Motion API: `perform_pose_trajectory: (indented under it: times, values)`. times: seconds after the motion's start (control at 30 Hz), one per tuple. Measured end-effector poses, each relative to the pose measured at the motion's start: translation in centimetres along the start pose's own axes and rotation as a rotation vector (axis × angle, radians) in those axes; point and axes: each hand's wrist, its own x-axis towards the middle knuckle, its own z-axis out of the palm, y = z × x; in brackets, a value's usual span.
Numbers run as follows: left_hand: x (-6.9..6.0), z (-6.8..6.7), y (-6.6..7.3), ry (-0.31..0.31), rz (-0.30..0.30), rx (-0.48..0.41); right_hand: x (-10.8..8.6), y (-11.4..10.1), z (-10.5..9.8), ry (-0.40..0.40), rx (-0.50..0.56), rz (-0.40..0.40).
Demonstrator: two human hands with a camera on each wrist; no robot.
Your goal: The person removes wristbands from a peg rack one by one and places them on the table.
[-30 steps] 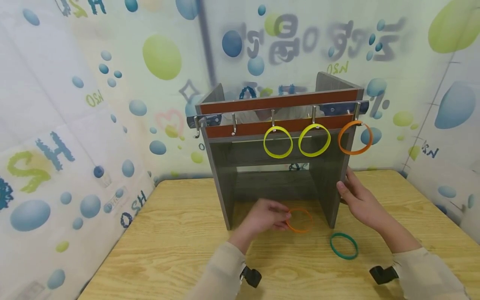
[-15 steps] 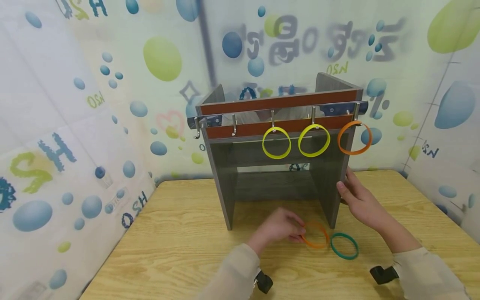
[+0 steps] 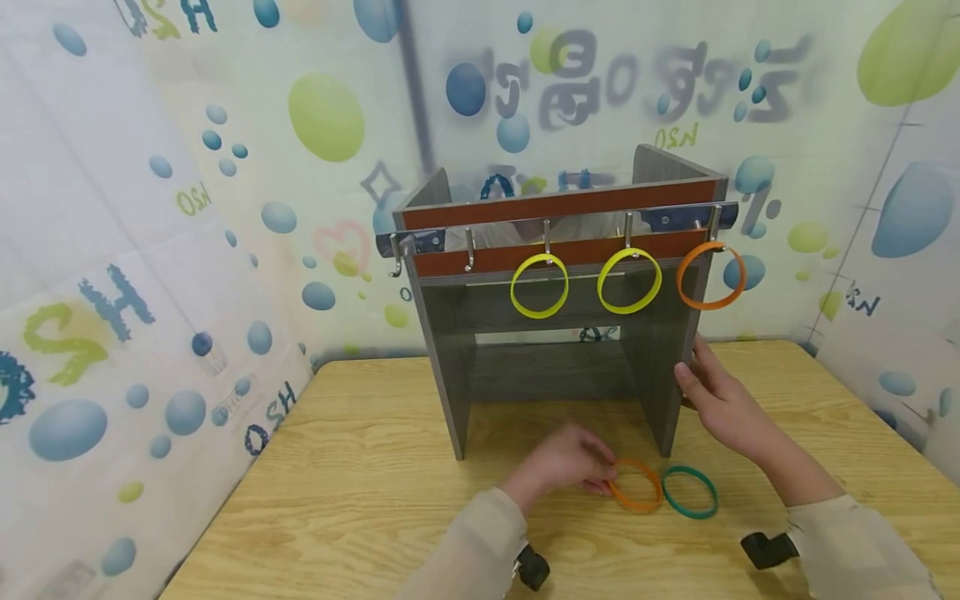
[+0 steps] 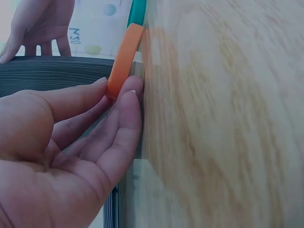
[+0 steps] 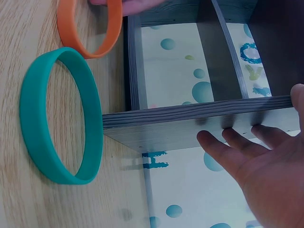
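My left hand [image 3: 573, 458] pinches the left edge of an orange wristband [image 3: 636, 486] between thumb and fingers, low over the wooden table. Its far edge meets a teal wristband [image 3: 691, 492] lying on the table; the left wrist view shows the orange band [image 4: 125, 59] nearly on the tabletop. My right hand [image 3: 723, 404] rests on a grey wooden stand [image 3: 678, 367]: straight fingers touch the outer face of its right side panel, the thumb at the front edge. From the stand's hook rail [image 3: 663, 220] hang two yellow wristbands [image 3: 540, 286] and another orange one [image 3: 711, 276].
Two hooks [image 3: 469, 250] at the left of the rail hold no band. The table [image 3: 337, 483] extends to both sides of the stand. A patterned cloth [image 3: 247, 150] surrounds the table at the back and sides.
My left hand has moved right and nearer to me, bringing the orange wristband from in front of the stand to the teal one. The left yellow wristband swings leftward. My right hand stays put.
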Motion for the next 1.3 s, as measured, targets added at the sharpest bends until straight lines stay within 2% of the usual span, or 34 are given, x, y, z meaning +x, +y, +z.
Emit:
perform_pose_trajectory:
  times: [0.3,0.5,1.0,1.1,1.2,1.3]
  values:
    - [-0.2,0.0,-0.2,-0.03,-0.001,-0.053,0.0,0.0,0.0,-0.003,0.001,0.002]
    - [-0.1,-0.2,-0.2,-0.047,-0.001,-0.002,0.0,0.0,0.0,0.004,-0.007,0.005]
    - [-0.3,-0.5,-0.2,-0.017,0.017,-0.004,0.1,-0.1,0.0,0.0,-0.003,0.001]
    - [-0.4,-0.9,0.1,-0.023,0.041,0.022,0.0,-0.1,0.0,0.002,-0.005,-0.004]
    - [-0.6,-1.7,0.5,-0.005,0.096,0.088,0.0,-0.1,0.0,0.002,-0.006,-0.007]
    - [-1.0,-2.7,1.4,0.11,0.178,0.094,0.1,-0.2,0.0,0.0,-0.006,-0.007]
